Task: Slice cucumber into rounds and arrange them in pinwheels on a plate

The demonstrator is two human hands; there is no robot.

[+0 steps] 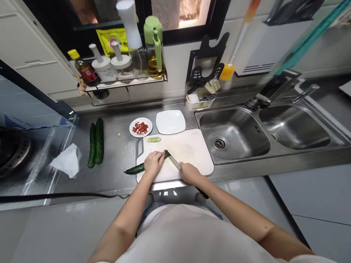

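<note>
A dark green cucumber (135,169) lies across the left part of a white cutting board (195,150), its left end reaching past the board's edge. My left hand (154,163) is closed over it near its right end. My right hand (189,173) grips a knife (174,162), whose blade slants up and left, its tip beside the cucumber's right end. Several thin cucumber slices (153,140) lie in a row near the board's top left edge. Behind the board are a plate of chopped red pieces (140,127) and a bare white square plate (170,122).
Two whole cucumbers (95,143) and a crumpled white sheet (68,161) lie on the steel counter to the left. A double sink (234,133) adjoins the board's right side. A rack (128,83) of bottles and jars hangs behind, and a utensil holder (200,103) stands near the sink.
</note>
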